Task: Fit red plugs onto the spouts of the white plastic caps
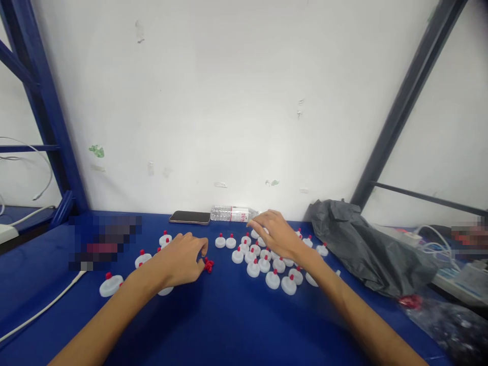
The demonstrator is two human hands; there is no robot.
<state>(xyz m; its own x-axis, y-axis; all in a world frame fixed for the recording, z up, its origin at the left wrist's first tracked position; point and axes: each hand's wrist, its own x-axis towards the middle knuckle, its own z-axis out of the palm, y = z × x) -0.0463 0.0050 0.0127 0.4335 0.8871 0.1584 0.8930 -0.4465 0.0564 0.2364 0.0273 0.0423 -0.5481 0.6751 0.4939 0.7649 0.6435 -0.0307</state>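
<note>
Small red caps (208,265) lie in a little heap on the blue tabletop (229,325). Right beside them is my left hand (185,258), its thumb and forefinger curved and apart, with nothing visible between them. My right hand (272,233) reaches over a group of round white lids with red-tipped spouts (273,279), fingers stretched out to the left. It hides some of these lids, and I cannot tell whether it touches any. More such lids stand left of my left hand, among them a white lid (111,285) partly behind the forearm.
Against the wall lie a phone (189,217) and a clear plastic bottle (231,213) on its side. A dark grey plastic bag (366,244) covers the right side, near a clear bag (450,325). A white cable (46,307) crosses the left; blue metal posts (53,112) rise there.
</note>
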